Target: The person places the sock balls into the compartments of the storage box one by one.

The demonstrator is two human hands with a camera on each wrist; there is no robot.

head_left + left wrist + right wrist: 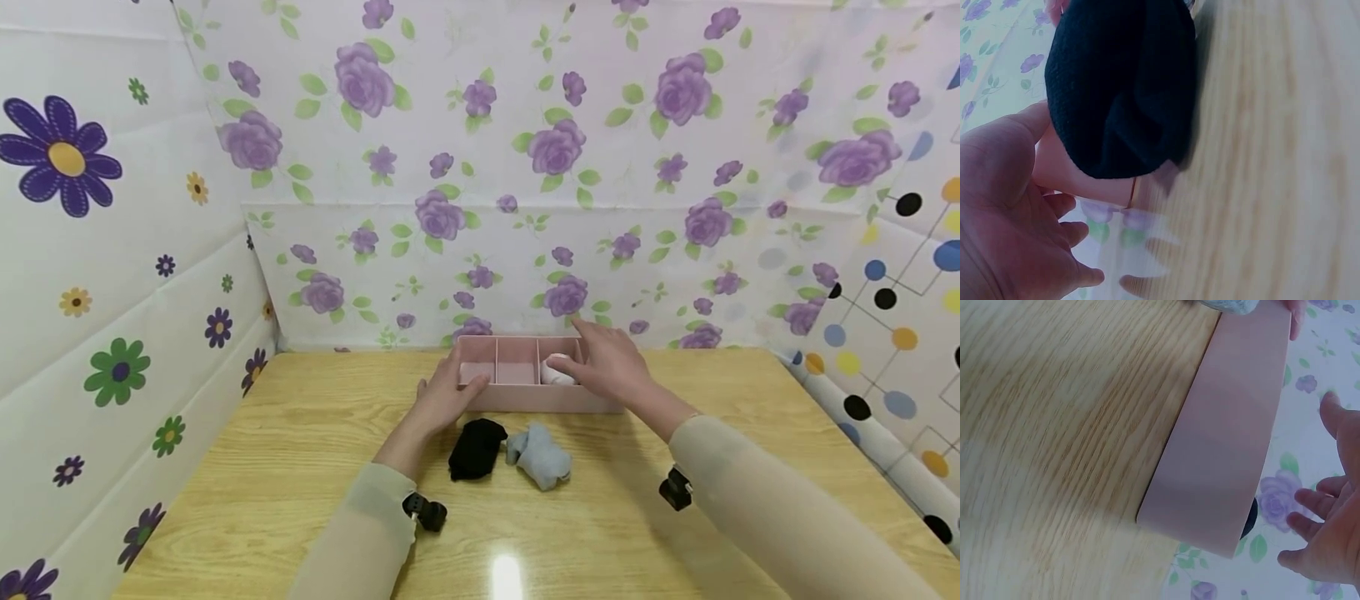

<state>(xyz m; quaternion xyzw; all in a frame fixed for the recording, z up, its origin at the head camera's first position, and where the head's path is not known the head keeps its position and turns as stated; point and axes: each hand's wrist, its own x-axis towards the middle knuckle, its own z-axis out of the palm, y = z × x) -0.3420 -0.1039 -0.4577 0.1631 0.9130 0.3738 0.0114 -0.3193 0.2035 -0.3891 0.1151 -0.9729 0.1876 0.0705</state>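
A pink divided box stands near the back of the table. In one of its compartments lies a white cloth bundle. My right hand is over the box's right part, fingers spread, its thumb overlapping the white bundle in the head view. In the right wrist view that hand holds nothing. My left hand is at the box's left end, thumb by the front rim, fingers loosely extended. In front of the box lie a black cloth bundle and a grey cloth bundle.
The wooden table reaches back to a flower-print sheet. Patterned sheets also hang at left and right. A dark rounded thing shows past the box's rim near its right end.
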